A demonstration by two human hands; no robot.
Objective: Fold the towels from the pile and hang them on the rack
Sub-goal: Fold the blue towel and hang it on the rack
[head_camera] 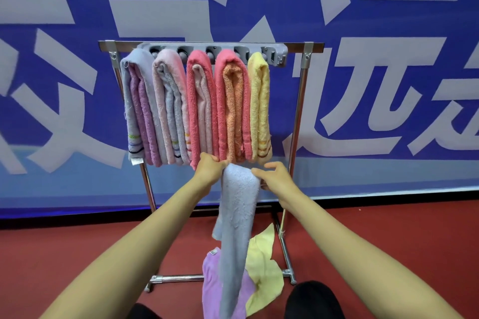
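Holding the pale blue towel point(239, 215) up by its top edge, the person is gripping one upper corner in the left hand point(211, 167), fingers curled round the cloth. The right hand point(274, 179) is pinching the other corner, its fingers bent over the edge, and neither hand is carrying anything else. The towel is hanging lengthwise between the forearms, just below the hung towels point(228, 106). Its lower end is trailing onto the pile on the red floor point(77, 254), where a lilac towel point(215, 280) and a yellow towel point(264, 267) are lying crumpled between the feet of the rack point(298, 111). The hands are sitting close together, seemingly so that the cloth is falling straight and narrow, ready for a lengthwise fold before going up. The grey hanger bar point(281, 55) is carrying five folded bundles packed side by side, leaving only a short bare stretch at its right end, beside the right upright. That looks like the one free spot. The left hand is working right under the bundles' hanging ends, though whether it is touching them is unclear, so a lift is probably needing to swing outward first. Room is lying open on both sides of the frame, with the blue banner point(77, 59) closing off the space behind.
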